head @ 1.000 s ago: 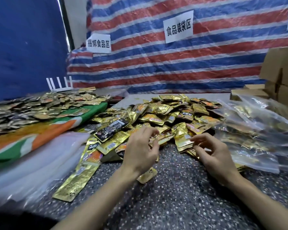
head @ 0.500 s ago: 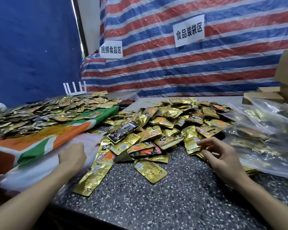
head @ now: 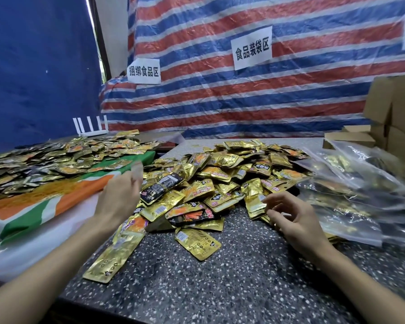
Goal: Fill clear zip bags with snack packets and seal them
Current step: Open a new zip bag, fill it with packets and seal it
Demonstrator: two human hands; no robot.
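Snack packets (head: 220, 183) lie below sign (head: 251, 47) reading 食品装袋区.

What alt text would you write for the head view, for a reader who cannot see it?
A left hand and right hand hover over heaped gold snack packets on a speckled table; filled clear zip bags lie at right.

Head camera, one only, wide-angle. Worn on the person; faced forward and down across the speckled table (head: 220, 288) from its near edge. Close to the snack packets (head: 220, 183); striped tarp (head: 243, 101) bounded the far side.
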